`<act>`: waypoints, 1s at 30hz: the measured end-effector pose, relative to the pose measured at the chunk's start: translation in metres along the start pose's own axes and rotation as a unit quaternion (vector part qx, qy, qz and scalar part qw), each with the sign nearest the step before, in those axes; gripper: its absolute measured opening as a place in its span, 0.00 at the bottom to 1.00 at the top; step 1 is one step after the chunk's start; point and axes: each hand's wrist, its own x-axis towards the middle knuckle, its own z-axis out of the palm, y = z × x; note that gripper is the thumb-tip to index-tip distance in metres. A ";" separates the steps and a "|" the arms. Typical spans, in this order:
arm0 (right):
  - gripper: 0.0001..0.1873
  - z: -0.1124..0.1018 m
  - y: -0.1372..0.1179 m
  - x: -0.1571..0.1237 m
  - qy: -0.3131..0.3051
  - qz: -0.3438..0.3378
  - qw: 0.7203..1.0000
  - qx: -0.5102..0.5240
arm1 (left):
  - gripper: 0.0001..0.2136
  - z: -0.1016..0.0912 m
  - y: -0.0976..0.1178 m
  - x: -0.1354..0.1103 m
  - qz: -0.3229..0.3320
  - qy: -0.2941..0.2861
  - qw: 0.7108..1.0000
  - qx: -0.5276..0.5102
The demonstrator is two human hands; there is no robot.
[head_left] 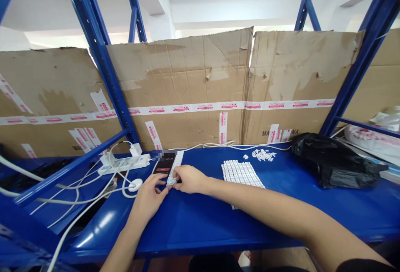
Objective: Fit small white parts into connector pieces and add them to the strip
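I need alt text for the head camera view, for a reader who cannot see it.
The left hand and right hand touch a strip of small white pieces beside a phone on a blue shelf. Rows of the same pieces lie nearby, before taped cardboard.

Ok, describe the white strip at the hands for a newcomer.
On the blue shelf, find the black phone. Beside it, between left hand and right hand, lies a thin white strip of small pieces, unlike the wide block rightward.

A narrow strip of small white plastic pieces (pixel 175 167) lies flat, slanting.
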 end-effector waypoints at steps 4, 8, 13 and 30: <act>0.17 -0.002 0.002 0.003 -0.026 0.013 0.999 0.023 | 0.16 -0.001 -0.003 0.001 -0.025 -0.016 0.999 -0.030; 0.16 0.000 0.006 0.005 -0.032 0.025 0.998 0.052 | 0.18 -0.001 -0.005 0.003 -0.052 -0.030 0.996 -0.058; 0.16 0.004 0.012 0.007 -0.035 0.031 0.996 0.080 | 0.18 0.000 -0.006 0.004 -0.053 -0.029 0.996 -0.069; 0.18 -0.003 0.013 0.008 -0.049 0.038 0.994 0.093 | 0.21 -0.002 -0.012 0.004 -0.112 -0.039 0.980 -0.158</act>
